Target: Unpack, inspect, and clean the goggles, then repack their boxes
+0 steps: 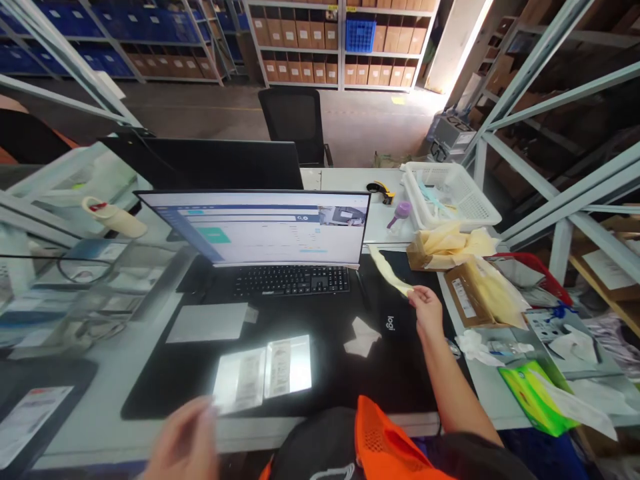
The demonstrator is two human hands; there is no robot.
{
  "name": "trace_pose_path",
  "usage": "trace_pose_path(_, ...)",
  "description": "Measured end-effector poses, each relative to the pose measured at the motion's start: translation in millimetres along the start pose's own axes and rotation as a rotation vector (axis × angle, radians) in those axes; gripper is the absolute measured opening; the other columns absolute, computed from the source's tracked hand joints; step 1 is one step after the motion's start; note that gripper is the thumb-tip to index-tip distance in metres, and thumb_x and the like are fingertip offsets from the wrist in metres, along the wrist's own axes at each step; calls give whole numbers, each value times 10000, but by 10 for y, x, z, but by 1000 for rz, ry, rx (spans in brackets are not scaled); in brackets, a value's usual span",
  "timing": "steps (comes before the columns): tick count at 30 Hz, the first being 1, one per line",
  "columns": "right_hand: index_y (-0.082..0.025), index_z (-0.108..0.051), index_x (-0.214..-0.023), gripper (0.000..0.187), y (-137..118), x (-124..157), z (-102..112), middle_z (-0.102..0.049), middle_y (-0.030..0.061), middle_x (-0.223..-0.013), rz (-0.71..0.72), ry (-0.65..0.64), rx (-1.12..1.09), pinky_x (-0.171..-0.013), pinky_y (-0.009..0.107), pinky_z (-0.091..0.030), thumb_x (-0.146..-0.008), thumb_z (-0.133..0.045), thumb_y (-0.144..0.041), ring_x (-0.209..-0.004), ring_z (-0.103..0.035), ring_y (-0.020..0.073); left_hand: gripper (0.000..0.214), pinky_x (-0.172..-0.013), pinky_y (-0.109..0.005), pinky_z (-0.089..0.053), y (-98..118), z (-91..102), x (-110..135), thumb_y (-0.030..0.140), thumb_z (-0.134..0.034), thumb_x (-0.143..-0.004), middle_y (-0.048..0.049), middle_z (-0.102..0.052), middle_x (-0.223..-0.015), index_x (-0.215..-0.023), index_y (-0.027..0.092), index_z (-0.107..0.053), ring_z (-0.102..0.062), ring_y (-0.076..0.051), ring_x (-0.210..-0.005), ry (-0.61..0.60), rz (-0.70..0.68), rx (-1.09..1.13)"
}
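My right hand [426, 308] is stretched out over the black desk mat [320, 360], pinching the end of a pale yellow rubber glove [389, 270] that trails up and left toward the monitor [260, 227]. More yellow gloves spill from an open cardboard box [440, 248] just beyond it. My left hand [185, 440] hovers blurred at the near edge of the desk, close to two shiny plastic-wrapped packets [263, 373]; its fingers are smeared by motion. A keyboard [293, 280] lies under the monitor.
A crumpled white paper [363, 337] lies on the mat. A white basket [450, 193], a purple-capped bottle [400, 217] and a tape dispenser [381, 191] sit at the back right. Boxes, a green packet [537, 397] and wrappers crowd the right side. Shelving stands behind.
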State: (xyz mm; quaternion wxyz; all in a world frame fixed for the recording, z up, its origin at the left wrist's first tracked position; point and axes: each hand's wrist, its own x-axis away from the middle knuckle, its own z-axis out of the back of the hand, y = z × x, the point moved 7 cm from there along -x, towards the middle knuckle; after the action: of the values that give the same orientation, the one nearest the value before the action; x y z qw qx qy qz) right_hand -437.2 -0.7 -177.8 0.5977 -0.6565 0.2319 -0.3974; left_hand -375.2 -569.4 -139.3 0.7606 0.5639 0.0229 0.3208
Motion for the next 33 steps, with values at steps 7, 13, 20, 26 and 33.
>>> trace_pose_path(7,-210,-693,-809,142,-537,1897,-455,-710,25,-747,367,-468,166,-696,315,-551,-776,-760,-331,-708,-667,186,321,-907,-380,-518,923,-1657,1017,477,-769,-759,-114,-726,-970,-867,174,-776,-656,-294,-973,-954,-107,184)
trace_pose_path(13,-217,-706,-760,56,-746,2629,-601,-741,17,-725,504,-676,250,-661,278,-562,-810,-727,-229,-664,-689,171,348,-805,-289,-477,926,-1486,1128,472,-716,-833,-61,-734,-823,-908,138,-781,-642,-191,-818,-895,2,416)
trace_pose_path(20,-228,-735,-865,31,-751,2855,-806,-741,23,-774,484,-799,248,-634,284,-586,-841,-716,-231,-660,-696,169,253,-870,-281,-462,807,-1130,1140,381,-738,-840,-66,-735,-937,-928,151,-794,-629,-184,-895,-778,15,560)
trace_pose_path(26,-286,-773,-1008,203,-1278,3159,-617,-545,122,-1336,1145,-443,458,-936,507,-507,-833,-747,-184,-1190,-571,320,281,-824,-292,-476,708,-868,1136,411,-713,-855,-71,-724,-925,-928,151,-792,-624,-199,-873,-690,3,559)
trace_pose_path(33,-263,-745,-938,144,-1334,3541,-802,-706,32,-907,1387,-671,624,-951,494,-411,-886,-696,-139,-861,-627,200,337,-794,-292,-494,703,-697,1201,470,-706,-842,-56,-729,-841,-908,151,-794,-632,-214,-850,-706,-46,436)
